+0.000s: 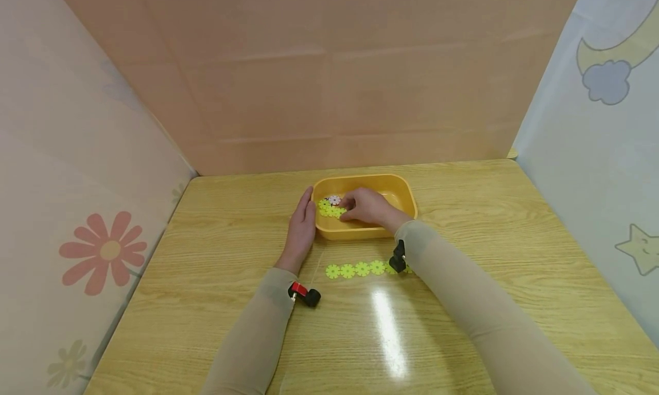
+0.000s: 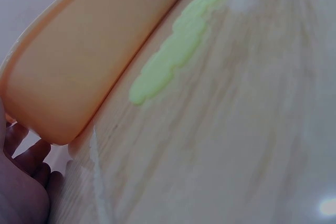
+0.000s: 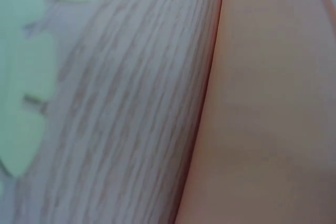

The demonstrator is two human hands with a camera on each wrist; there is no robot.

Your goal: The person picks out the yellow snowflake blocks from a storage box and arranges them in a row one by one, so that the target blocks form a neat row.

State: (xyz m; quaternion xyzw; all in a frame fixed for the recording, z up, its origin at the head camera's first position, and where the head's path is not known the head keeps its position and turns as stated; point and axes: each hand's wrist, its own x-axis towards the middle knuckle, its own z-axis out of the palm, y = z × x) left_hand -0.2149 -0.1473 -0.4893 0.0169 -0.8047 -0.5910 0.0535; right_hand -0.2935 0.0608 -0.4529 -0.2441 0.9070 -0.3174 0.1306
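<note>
A yellow-orange plastic bin (image 1: 370, 234) stands on the table. My left hand (image 1: 301, 232) rests against its left wall, fingers mostly straight; some of its fingers (image 2: 34, 153) show by the bin's end in the left wrist view. My right hand (image 1: 366, 205) is inside the bin, fingers bent down beside several yellow-green notched discs (image 1: 329, 210). Whether it pinches one of them is hidden. A white notched disc (image 1: 334, 200) lies just behind them. In front of the bin runs a row of yellow-green notched discs (image 1: 362, 269), its right end partly covered by my right forearm.
The wood-grain table (image 1: 231, 257) carries a bright glare streak in front of the disc row. A pinkish-brown panel (image 1: 329, 97) rises at the back, with pale printed walls (image 1: 51, 183) at the sides. Small black devices (image 1: 311, 297) sit on both wrists.
</note>
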